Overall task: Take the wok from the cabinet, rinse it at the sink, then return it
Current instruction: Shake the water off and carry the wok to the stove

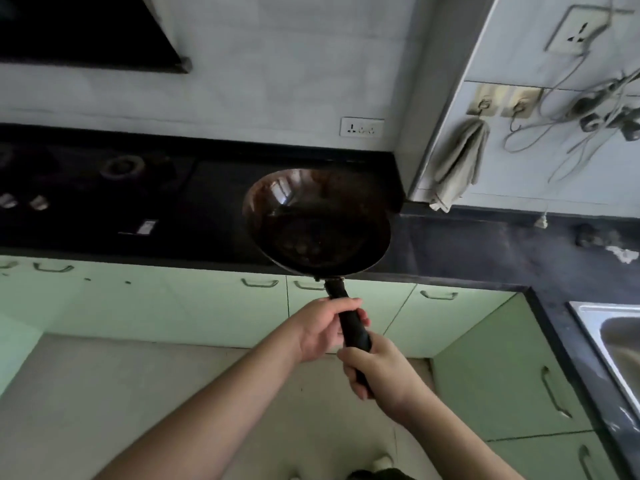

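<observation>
Just past the hands, out over the dark counter [450, 251], the wok [317, 220] is held up in the air, bowl facing up and tipped a bit. No writing on it I can read. Its long black handle [351, 323] runs back toward the person, bowl pointing away at the wall. Left hand [322, 329] wraps the handle nearer the bowl, right hand [377, 368] grips the end, both forearms stretched forward. Sink [616, 337] sits off right of the right hand.
</observation>
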Motion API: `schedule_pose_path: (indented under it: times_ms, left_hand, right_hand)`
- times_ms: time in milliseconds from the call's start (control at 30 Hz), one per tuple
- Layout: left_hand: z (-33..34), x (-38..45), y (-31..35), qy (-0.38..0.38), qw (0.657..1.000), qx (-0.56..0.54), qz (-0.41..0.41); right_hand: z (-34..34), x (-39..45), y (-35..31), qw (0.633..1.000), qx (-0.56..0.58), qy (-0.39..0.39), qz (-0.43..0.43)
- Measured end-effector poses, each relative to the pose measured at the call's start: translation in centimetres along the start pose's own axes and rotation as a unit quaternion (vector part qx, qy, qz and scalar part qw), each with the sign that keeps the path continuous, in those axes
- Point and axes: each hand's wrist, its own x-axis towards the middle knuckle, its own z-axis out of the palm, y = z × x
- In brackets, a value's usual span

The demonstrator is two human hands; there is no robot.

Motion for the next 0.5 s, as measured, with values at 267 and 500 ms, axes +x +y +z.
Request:
schedule_pose_path:
  times_ms: [267,500]
  left_hand:
    - [-7.4,-0.3,5.7,0.078,0.996,-0.001,0.040]
    - [-12.9,0.8,10.4,0.171,0.984,-0.022,0.039]
  right_hand:
    - [5.1,7.6,-4.3,0.994,-0.084,-0.064,0.010]
    - [8.4,14.9,-7.3,0.986,-0.108,-0.125,0.009]
